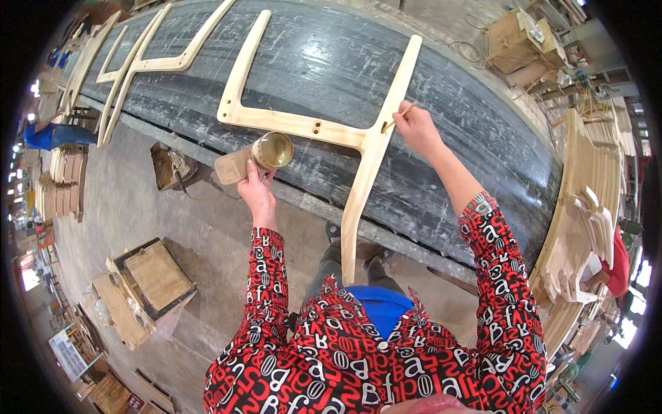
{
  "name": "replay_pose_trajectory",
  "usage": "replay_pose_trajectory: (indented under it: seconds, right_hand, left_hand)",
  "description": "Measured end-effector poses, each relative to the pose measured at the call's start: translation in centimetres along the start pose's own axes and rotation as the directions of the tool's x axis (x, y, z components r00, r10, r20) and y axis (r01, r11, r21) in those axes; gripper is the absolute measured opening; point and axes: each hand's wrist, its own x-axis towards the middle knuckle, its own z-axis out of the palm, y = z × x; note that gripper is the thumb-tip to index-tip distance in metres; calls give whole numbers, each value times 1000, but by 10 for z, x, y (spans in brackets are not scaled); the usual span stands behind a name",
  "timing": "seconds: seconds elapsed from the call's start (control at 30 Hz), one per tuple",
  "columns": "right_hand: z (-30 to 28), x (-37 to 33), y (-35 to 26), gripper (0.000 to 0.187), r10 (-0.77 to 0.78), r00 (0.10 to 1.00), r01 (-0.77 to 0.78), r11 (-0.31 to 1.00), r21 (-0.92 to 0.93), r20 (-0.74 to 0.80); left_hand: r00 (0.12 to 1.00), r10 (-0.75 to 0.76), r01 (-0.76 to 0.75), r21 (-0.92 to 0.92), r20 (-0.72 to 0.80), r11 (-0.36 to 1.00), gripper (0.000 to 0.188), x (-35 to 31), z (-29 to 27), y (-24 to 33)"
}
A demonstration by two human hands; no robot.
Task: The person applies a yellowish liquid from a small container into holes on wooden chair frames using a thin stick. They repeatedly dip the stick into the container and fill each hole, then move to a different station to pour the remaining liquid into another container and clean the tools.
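Note:
My left hand (258,196) is closed on a round can (274,150) with a yellowish, glossy content, tilted near the table's front edge. Beside the can is a flat brown piece (232,165); whether it is joined to it I cannot tell. Pinched in my right hand (416,128) is a thin stick (394,123), its lower end at a dark hole in a pale wooden chair frame (345,132). That frame lies on the dark table, one curved leg reaching over the front edge towards me. More holes show along its crosspiece.
More pale frames (165,63) lie at the left of the long dark table (324,52). Below its front edge stands an open box (165,169). Wooden boxes (155,276) are at the lower left, stacked wooden parts (579,186) at the right. A person in blue (58,136) is far left.

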Motion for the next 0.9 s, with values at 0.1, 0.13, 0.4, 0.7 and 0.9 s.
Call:
replay_pose_trajectory:
  seconds: [0.1, 0.13, 0.4, 0.7, 0.9]
  right_hand:
    - [-6, -2, 18, 18, 209, 973, -163, 923, 348, -99]
    - [-9, -3, 25, 18, 245, 962, -169, 882, 440, -121]
    - [-7, -42, 61, 11, 404, 896, -108, 599, 793, -183]
    - [3, -58, 77, 11, 562, 811, -14, 293, 956, -161]
    - [46, -33, 17, 13, 388, 920, -37, 213, 976, -49]
  left_hand:
    - [1000, -20, 20, -31, 0, 999, 27, -5, 2, -7]
    - [1000, -31, 31, -49, 0, 998, 29, -5, -1, -8]
    - [1000, -19, 19, -49, 11, 999, 29, -11, 3, -19]
    - [1000, 13, -12, -45, 24, 999, 28, -22, 17, -20]
    - [1000, 0, -2, -62, -27, 998, 29, -34, -4, -12]
